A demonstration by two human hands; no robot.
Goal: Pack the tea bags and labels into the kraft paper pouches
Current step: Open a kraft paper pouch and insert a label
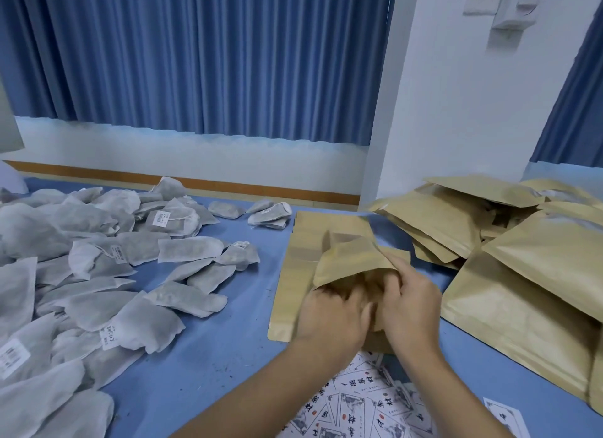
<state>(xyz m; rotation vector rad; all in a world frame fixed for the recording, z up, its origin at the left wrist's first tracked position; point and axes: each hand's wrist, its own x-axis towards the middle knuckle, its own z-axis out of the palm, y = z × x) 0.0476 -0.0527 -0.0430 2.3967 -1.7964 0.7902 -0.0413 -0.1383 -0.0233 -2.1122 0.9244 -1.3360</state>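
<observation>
Left hand (329, 317) blurred at pouch (352, 258) mouth, right hand (412, 307) gripping it, labels (359, 405) half-hidden

Forearms reach forward, hands side by side: left hand (329, 313) blurred, right hand (412, 307) pinching a pouch (352, 258).

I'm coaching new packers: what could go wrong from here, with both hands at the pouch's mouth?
The right hand pinches the open pouch while the left hand reaches into its mouth; the paper might crease or tear. It rests on flat pouches, which could slide. The labels lie under the forearms and may get swept away.
</observation>
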